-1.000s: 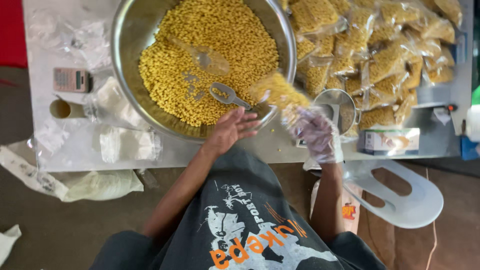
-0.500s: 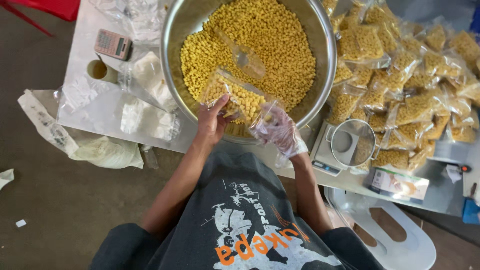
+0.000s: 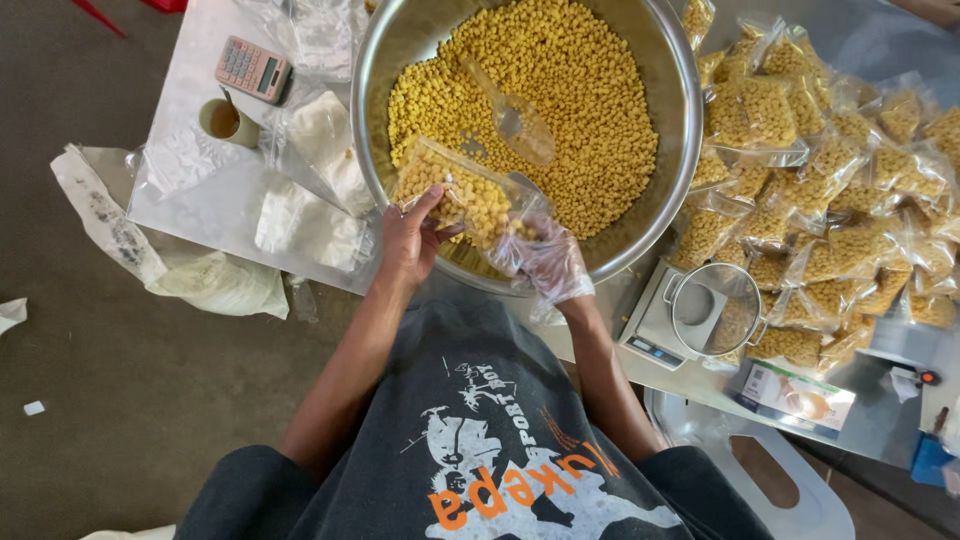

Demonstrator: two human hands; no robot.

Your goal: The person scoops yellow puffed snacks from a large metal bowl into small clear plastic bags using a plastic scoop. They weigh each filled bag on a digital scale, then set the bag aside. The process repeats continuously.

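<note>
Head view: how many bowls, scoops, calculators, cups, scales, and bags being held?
Large round steel bowl: 1
Clear plastic scoop: 1
Pink calculator: 1
Tan cup: 1
Grey weighing scale: 1
Clear hand-held bag of yellow pellets: 1
Total: 6

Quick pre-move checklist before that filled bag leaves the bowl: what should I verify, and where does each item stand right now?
1. Bag held by both hands: ok, left hand on one end, gloved right hand on the other.
2. Bag filled with yellow pieces: ok.
3. Bag mouth sealed: cannot tell.
4. Bag over the bowl, so spills fall inside: ok.
5. Scoop out of the way: ok, lying in the bowl, apart from the hands.
6. Scale pan free: ok, metal dish looks empty.
</note>
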